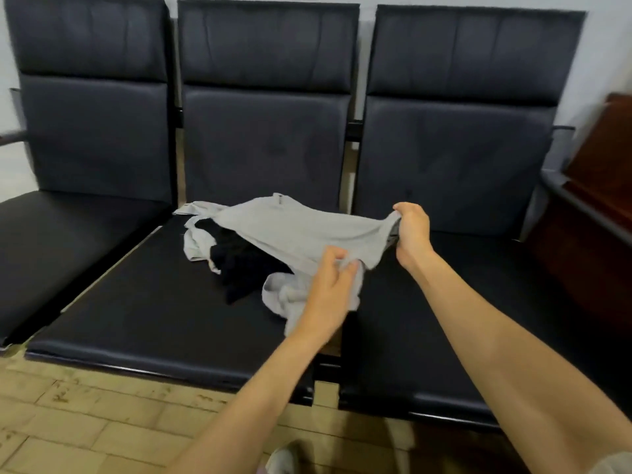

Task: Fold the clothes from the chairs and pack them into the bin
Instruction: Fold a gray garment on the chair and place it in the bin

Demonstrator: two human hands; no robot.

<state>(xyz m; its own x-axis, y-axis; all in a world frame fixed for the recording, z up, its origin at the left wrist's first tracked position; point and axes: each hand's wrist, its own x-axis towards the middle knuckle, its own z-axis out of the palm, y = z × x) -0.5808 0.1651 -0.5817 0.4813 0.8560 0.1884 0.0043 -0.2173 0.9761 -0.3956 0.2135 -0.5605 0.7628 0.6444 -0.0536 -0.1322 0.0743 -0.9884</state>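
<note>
While the grey shirt [294,230] lies crumpled, half-spread over a black garment [239,265] toward the back-right of the middle chair seat [136,302], R hand [412,234] grips its raised corner above the seat's right edge, fingers curled; L hand [328,289] pinches its near hem w/ thumb & fingertips.

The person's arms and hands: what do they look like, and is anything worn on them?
Both forearms are bare, without sleeves. The left hand and right hand have no gloves, and no watch, ring or bracelet shows. Light grey cloth at the lower right corner may be a short sleeve.
</note>
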